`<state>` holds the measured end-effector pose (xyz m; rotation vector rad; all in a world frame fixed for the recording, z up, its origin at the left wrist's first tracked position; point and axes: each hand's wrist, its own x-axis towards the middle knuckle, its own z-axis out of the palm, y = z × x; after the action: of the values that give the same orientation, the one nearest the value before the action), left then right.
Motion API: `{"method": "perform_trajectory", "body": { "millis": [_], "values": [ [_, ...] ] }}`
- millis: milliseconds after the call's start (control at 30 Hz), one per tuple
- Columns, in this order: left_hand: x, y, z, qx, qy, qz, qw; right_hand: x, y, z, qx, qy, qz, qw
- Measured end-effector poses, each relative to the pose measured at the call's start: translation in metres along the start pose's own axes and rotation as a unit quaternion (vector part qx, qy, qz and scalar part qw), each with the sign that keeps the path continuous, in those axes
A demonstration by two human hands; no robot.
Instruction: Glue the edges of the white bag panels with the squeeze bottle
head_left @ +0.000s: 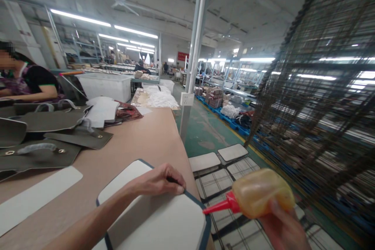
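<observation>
My left hand (164, 181) is closed, with thumb and fingers pinching the dark-edged rim of a white panel (170, 222) with cut corners. That panel lies at the front of the table, partly over a second white panel (125, 179) with the same dark border. In my right hand (284, 224) is a squeeze bottle (260, 193), translucent with amber liquid inside. Its red nozzle points left, and the tip meets or nearly meets the panel's dark right edge. My left forearm hides part of both panels.
Dark bag pieces with handles (52, 146) and a long white strip (38, 195) lie on the tan table (146, 133). White panels on a wire rack (213, 181) are at the right, below a tall wire mesh (316, 86). A metal post (195, 54) rises beside the table. A person (32, 78) sits at the left.
</observation>
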<state>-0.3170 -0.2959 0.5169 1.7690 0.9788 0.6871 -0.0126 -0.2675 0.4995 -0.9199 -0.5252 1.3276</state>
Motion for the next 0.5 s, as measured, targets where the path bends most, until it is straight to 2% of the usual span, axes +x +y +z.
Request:
{"method": "perform_trajectory", "body": {
  "millis": [100,200,367,500],
  "values": [
    [-0.004,-0.003,-0.002,0.006,0.012,0.01,1.0,-0.005,0.0,-0.006,-0.002,0.021,0.012,1.0],
    [-0.006,-0.006,-0.003,0.019,0.021,0.017,0.999,-0.003,0.003,-0.017,-0.009,0.009,0.016,1.0],
    [-0.007,-0.009,-0.004,0.027,0.028,0.011,0.999,0.006,0.01,-0.035,-0.011,-0.025,-0.032,0.999],
    [-0.007,-0.011,-0.004,0.034,0.052,-0.011,0.998,0.0,0.012,-0.037,-0.033,-0.013,-0.071,0.997]
  ]
}}
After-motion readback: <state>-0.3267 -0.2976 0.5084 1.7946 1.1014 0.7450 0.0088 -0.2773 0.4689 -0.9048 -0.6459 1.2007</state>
